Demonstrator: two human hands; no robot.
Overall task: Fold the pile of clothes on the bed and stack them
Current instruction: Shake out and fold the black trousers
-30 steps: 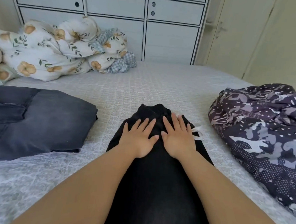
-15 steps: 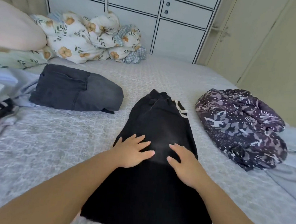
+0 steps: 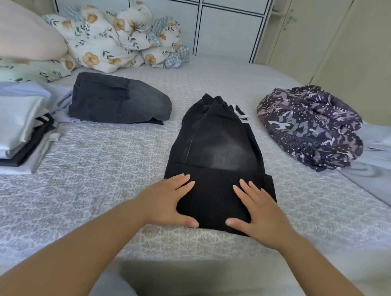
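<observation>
Hands, left (image 3: 170, 200) and right (image 3: 258, 211), rest flat with fingers straight and slightly spread on black trousers (image 3: 219, 158) mid-bed; folded grey jeans (image 3: 119, 103) toward the headboard, patterned garment (image 3: 311, 128) at the right edge, folded stack (image 3: 10, 130) at the left edge

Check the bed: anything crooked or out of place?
The black pants lie slightly askew under the left hand and right hand, white drawstring sticking out. The camouflage garment is still crumpled, unfolded.
</observation>
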